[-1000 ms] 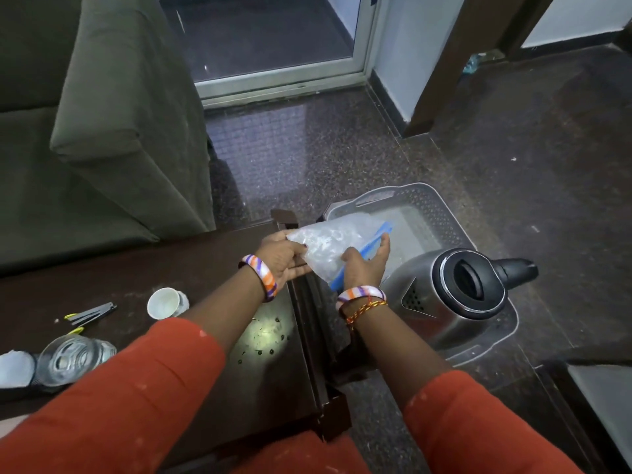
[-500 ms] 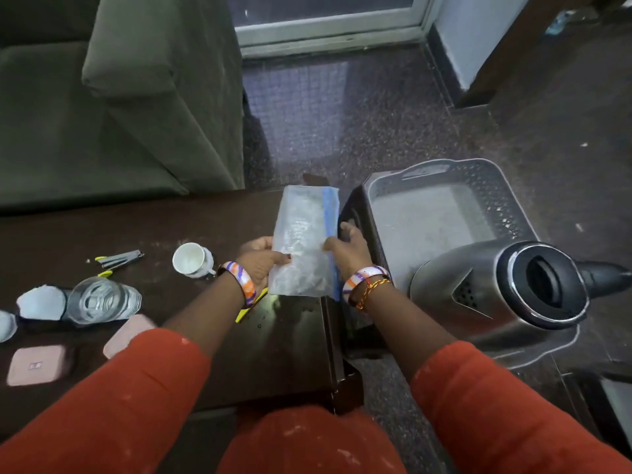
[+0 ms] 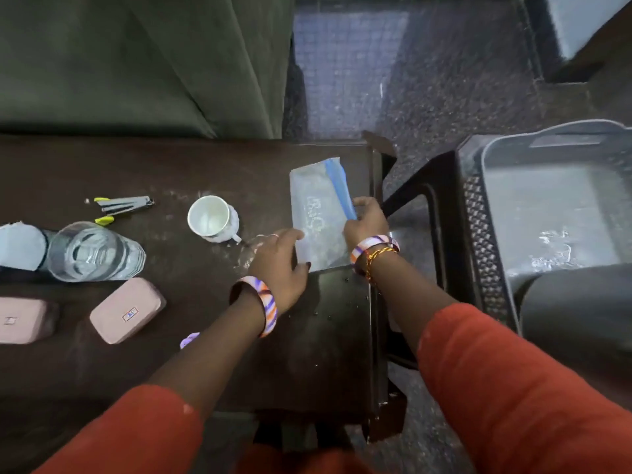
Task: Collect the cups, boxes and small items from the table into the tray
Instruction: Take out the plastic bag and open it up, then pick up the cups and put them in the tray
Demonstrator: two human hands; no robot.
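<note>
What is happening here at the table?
A person has both hands on a clear zip bag lying flat on the table: the left hand at its near corner, the right hand at its blue edge. A cup, glass and pink boxes lie uncollected. The tray stands right.

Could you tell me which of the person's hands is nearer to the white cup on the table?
The left hand is nearer, just right of and below the white cup. The right hand is farther right, across the plastic bag.
</note>
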